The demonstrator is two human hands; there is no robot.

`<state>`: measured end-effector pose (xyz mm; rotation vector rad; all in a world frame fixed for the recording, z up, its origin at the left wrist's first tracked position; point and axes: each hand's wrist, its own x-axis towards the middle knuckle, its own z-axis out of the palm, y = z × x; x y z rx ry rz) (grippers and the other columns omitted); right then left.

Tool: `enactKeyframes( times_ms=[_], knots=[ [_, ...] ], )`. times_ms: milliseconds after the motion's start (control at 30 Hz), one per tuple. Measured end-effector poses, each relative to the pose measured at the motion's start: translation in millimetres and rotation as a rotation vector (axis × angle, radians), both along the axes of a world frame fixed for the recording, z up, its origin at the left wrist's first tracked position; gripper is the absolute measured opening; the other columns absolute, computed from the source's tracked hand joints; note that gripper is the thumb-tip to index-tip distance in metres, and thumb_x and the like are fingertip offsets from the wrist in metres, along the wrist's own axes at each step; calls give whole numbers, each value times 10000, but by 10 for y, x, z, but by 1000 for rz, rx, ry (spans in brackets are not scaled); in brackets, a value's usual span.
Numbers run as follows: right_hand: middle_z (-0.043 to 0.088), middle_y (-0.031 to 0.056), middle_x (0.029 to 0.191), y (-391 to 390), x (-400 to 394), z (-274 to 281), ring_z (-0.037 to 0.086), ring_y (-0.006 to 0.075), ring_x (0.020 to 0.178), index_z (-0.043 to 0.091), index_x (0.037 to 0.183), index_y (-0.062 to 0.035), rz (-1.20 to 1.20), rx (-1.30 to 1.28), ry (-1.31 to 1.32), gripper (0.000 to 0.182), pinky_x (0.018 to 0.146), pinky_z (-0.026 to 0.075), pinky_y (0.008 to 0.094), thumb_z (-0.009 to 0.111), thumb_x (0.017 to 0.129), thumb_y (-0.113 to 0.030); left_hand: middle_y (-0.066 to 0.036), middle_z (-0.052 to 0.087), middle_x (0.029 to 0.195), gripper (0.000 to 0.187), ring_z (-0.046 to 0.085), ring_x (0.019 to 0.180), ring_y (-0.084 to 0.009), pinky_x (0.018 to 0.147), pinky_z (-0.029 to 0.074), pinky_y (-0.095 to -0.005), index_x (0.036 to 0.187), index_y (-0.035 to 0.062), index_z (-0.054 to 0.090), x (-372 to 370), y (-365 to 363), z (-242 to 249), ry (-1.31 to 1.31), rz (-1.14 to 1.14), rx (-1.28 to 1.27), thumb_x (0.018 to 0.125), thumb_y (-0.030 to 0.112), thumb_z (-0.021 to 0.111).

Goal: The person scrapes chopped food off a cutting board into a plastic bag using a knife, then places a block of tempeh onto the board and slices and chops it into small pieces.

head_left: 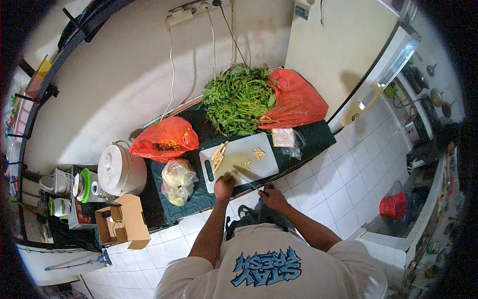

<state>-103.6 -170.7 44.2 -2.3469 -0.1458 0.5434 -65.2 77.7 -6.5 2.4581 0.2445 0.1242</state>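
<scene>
My right hand (pixel 273 198) grips a knife (pixel 250 182) by its handle, just off the near edge of the white cutting board (pixel 267 171). The blade points up and left over the board. My left hand (pixel 225 187) is closed at the board's near edge, left of the blade; whatever its fingers hold is hidden. Several pale, thin sticks (pixel 218 155) lie together on the board's left part, beside the dark handle slot. Small pale chopped pieces (pixel 258 153) form a pile on the right, with a few more near the knife tip.
Behind the board is a heap of leafy greens (pixel 238 99) beside a red plastic bag (pixel 301 102). Another red bag (pixel 167 141), a clear bag of pale vegetables (pixel 177 180) and a rice cooker (pixel 119 169) stand left. A wrapped pale block (pixel 284 138) lies right. An open cardboard box (pixel 130 219) sits front left.
</scene>
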Motion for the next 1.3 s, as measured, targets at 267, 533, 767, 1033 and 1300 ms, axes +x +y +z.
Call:
enactKeyframes(
  times_ms=[267, 533, 767, 1033, 1300],
  knots=[
    [635, 236, 764, 18, -56, 20, 618, 433, 756, 636, 857, -17, -6, -56, -56, 480, 676, 480, 496, 520, 916, -479, -165, 651, 834, 249, 641, 770, -350, 687, 506, -432, 857, 91, 728, -23, 41, -8, 42, 54, -70, 758, 320, 714],
    [619, 242, 748, -19, -51, 0, 608, 441, 741, 619, 845, -13, 137, 77, -168, 455, 646, 473, 494, 532, 916, -454, -151, 655, 841, 241, 647, 778, -341, 689, 508, -420, 872, 91, 730, -26, 43, -162, -49, 56, -142, 756, 302, 724],
    [629, 245, 790, 57, -59, 66, 605, 463, 761, 621, 881, -8, 34, 9, -192, 504, 667, 484, 503, 503, 925, -496, -145, 654, 842, 224, 646, 790, -342, 690, 511, -419, 853, 121, 734, -35, 7, 15, 16, 70, -52, 738, 312, 716],
    [646, 254, 945, 26, -140, -67, 613, 441, 889, 651, 1004, -13, 75, -21, 75, 535, 790, 481, 507, 458, 940, -508, -144, 648, 839, 182, 642, 778, -343, 690, 508, -428, 820, 128, 738, -8, -13, 32, 25, 84, -65, 748, 290, 699],
    [650, 247, 917, 64, 49, -173, 614, 443, 891, 654, 964, -12, 37, -41, 79, 511, 781, 486, 508, 451, 949, -481, -146, 648, 835, 222, 632, 771, -352, 678, 502, -432, 844, 109, 731, 34, -17, -155, 79, 133, 30, 767, 315, 704]
  ],
)
